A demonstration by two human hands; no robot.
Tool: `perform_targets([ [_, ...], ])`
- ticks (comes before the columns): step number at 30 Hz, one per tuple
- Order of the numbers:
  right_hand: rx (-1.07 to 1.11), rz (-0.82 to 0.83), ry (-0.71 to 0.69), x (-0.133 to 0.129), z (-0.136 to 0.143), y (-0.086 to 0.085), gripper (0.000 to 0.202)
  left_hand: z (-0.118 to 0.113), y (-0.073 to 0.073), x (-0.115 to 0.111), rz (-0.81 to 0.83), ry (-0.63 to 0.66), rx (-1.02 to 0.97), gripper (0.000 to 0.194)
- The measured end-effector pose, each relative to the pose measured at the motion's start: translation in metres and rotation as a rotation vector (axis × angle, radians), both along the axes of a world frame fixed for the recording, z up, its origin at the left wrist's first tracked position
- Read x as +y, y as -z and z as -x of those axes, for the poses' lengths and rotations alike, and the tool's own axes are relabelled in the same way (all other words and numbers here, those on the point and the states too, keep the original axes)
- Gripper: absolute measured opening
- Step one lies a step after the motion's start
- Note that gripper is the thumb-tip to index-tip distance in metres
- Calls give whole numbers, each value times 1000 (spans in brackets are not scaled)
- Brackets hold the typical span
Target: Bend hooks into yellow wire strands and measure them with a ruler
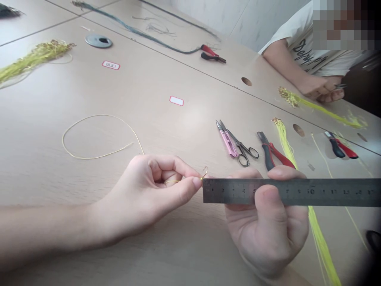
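My left hand is closed in a pinch on a small gold fish hook, at the spot where a thin yellow line is tied to it. From under this hand the yellow line runs out in a wide loop on the table. In my right hand a steel ruler is gripped between thumb and fingers, held level with its markings facing me. The ruler's left end meets the tips of my left thumb and forefinger, just by the hook.
Beyond the ruler lie pink thread snips, small scissors and red-black pliers. Yellow line bundles lie right and far left. Labels, a metal lid and more pliers lie farther back. A co-worker sits opposite.
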State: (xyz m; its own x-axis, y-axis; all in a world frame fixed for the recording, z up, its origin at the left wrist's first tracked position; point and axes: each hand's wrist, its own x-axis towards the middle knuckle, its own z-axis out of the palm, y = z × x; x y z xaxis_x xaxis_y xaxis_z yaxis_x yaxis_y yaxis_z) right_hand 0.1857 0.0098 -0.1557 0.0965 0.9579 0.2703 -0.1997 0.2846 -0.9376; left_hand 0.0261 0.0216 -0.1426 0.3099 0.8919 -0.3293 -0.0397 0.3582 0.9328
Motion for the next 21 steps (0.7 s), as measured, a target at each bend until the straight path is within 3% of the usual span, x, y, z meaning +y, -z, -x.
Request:
perform_targets([
  [21, -9, 0, 7, 1, 0, 0, 14, -3, 2, -2, -80, -52, 118, 15],
])
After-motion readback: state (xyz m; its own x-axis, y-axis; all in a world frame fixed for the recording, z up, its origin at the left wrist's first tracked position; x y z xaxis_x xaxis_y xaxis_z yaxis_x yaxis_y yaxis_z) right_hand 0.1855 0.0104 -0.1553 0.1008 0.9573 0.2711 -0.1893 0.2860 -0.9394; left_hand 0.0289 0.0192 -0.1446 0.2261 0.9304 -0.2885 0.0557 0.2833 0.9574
